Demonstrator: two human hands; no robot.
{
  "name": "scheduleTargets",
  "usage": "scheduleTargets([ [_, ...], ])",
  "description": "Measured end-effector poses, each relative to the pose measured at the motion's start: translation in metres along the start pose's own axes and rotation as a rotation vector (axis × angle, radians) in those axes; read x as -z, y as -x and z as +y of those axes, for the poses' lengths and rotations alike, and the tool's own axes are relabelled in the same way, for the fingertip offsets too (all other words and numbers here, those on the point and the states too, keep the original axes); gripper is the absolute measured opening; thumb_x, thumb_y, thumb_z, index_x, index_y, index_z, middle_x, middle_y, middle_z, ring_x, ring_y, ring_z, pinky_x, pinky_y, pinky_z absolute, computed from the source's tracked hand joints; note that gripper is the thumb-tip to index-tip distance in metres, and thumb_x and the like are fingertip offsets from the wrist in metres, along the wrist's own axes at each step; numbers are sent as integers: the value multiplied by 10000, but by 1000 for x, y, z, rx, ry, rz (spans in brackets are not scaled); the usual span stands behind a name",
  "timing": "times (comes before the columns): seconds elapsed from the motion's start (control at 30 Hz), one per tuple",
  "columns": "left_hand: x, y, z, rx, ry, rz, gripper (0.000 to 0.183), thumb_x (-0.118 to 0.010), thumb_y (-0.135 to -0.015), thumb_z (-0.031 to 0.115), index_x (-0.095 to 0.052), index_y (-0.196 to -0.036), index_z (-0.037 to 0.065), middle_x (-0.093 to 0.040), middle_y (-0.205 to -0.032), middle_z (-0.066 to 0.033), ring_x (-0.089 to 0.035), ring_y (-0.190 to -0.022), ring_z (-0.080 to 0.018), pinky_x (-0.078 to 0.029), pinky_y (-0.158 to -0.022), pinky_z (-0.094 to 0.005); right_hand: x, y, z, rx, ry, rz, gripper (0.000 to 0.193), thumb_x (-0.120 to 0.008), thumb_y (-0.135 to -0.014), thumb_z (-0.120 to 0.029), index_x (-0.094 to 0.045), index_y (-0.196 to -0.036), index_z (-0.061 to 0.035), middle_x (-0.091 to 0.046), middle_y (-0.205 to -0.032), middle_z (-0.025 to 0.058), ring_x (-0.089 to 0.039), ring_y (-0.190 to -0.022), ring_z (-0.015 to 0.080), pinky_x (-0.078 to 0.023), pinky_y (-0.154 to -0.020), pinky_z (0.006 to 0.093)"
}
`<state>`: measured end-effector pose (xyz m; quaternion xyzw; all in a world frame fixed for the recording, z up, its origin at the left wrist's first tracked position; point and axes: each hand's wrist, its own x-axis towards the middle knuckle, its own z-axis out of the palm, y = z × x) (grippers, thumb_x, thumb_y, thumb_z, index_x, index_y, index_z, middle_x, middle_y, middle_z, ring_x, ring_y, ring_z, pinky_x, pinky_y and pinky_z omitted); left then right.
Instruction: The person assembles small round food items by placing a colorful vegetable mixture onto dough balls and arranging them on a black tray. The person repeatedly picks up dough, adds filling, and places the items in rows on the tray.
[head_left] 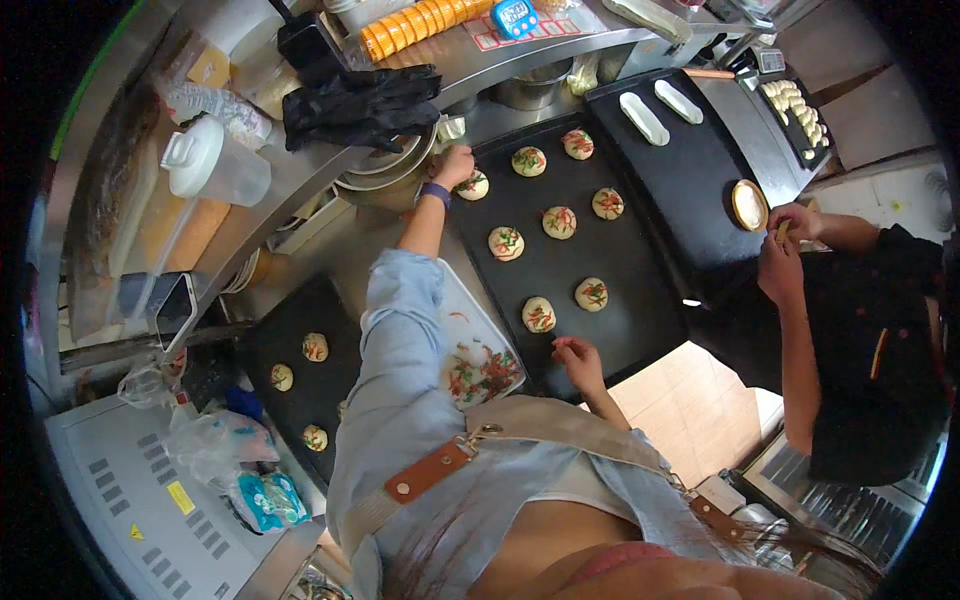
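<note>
At the far left corner of a black baking tray (600, 260), my left hand (452, 166) is closed against a topped dough bun (474, 186). Whatever its fingers hold is hidden. My right hand (580, 364) hovers over the tray's near part, close to another bun (538, 315), its fingertips drawn together on something too small to name. Several round pale buns lie spaced out on this tray, each topped with red and green shreds. Beneath my left forearm, a white tray (450, 290) contains loose red and green shreds (483, 374).
Another tray (290, 345) with topped buns is at left. A co-worker (860, 350) works at right beside a tray (690, 185) bearing long white pieces and a small round dish (749, 205). Overhead, a shelf (330, 165) carries black gloves (365, 108) and a plastic jug (215, 165).
</note>
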<state>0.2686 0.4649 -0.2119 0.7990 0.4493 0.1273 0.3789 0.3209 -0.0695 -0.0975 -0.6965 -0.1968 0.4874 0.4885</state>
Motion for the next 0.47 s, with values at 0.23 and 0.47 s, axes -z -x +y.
scheduleTargets([
  [0.23,45,98,85,-161,-22,97,129,-714,-788,227,-744,-802,102,-723,-792,-77,-696,-731,-223,-528,-647,-340,-4,4,-4,31,18,13,158,-568,-940,-120,-652,-994,2,-659,-825,49,-608,-756,107,-484,-706,248],
  [0.47,47,132,113,-191,-360,202,135,-708,-770,139,-729,-897,94,-729,-847,-106,-703,-816,-195,-524,-772,-377,-5,8,-1,55,-23,-11,154,-579,-938,-115,-651,-1007,2,-666,-847,53,-619,-772,114,-491,-717,251],
])
